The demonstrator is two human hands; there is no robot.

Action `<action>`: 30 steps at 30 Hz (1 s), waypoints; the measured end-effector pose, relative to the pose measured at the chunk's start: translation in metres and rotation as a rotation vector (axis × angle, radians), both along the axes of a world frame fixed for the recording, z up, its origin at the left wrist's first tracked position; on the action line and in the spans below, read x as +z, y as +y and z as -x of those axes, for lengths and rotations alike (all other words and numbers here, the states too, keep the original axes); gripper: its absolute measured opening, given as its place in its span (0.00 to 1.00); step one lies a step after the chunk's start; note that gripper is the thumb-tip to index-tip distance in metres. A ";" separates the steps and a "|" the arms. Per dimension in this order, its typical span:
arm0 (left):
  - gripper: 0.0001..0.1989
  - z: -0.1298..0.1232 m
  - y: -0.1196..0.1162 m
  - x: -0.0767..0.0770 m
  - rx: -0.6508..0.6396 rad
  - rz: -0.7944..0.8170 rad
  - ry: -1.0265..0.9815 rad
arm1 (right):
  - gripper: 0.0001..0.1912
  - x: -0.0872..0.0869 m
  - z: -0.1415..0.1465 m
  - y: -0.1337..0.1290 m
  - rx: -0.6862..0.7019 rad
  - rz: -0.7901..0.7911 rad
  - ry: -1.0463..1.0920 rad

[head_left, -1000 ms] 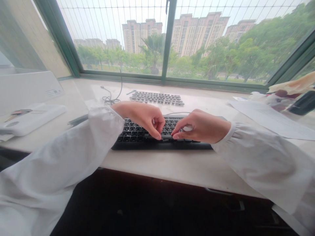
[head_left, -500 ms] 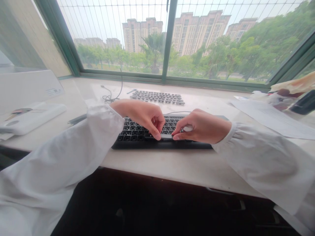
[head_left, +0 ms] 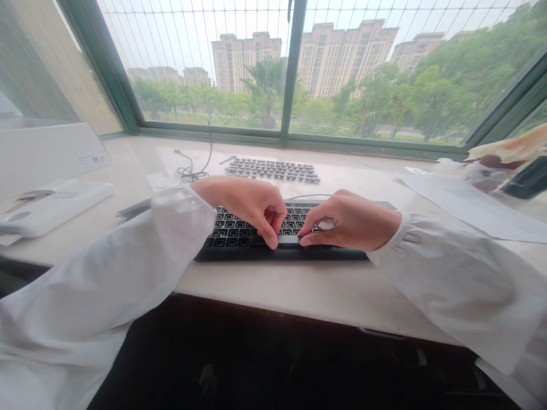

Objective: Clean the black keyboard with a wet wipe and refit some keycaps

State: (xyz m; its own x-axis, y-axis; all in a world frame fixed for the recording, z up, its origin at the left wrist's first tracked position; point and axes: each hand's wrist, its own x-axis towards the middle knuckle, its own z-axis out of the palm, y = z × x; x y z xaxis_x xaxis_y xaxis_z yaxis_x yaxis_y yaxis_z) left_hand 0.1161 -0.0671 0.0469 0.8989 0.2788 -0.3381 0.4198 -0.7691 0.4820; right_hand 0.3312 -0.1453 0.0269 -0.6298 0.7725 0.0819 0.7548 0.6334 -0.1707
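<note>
A black keyboard (head_left: pixel 233 232) with its key sockets bare lies in front of me on the desk. Between my hands a long dark spacebar keycap (head_left: pixel 289 240) spans the keyboard's front row. My left hand (head_left: pixel 256 208) pinches its left end between thumb and fingertips. At the other end, my right hand (head_left: pixel 346 219) grips it the same way, fingers closed. A small white thing (head_left: pixel 327 224) shows among the curled fingers of my right hand; its kind I cannot make out. Behind the keyboard, loose keycaps (head_left: pixel 273 169) lie in rows.
A black cable (head_left: pixel 192 173) coils at the back left of the desk (head_left: pixel 239 276). Further left are a white box (head_left: pixel 51 154) and a white flat case (head_left: pixel 60 208) with keys on it. Papers (head_left: pixel 470 205) lie at the right, below the window.
The spacebar keycap sits slightly flatter against the keyboard's front row, with its top more visible. Both hands keep their pinch and have shifted only slightly.
</note>
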 end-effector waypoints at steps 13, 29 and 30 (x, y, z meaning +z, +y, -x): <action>0.13 0.000 0.000 0.000 -0.007 -0.002 0.005 | 0.12 -0.001 -0.002 0.004 0.027 0.089 0.035; 0.15 -0.001 0.000 -0.004 0.017 -0.033 0.020 | 0.08 0.001 0.002 0.001 0.007 0.055 0.040; 0.16 -0.001 0.001 -0.004 0.018 -0.030 0.021 | 0.08 0.001 0.002 0.001 0.007 0.056 0.038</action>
State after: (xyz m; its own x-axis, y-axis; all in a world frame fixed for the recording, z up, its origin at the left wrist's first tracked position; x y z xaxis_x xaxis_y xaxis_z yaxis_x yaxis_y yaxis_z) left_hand 0.1171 -0.0665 0.0425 0.8867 0.3048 -0.3477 0.4430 -0.7755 0.4498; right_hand 0.3295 -0.1447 0.0276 -0.6322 0.7723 0.0625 0.7427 0.6271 -0.2348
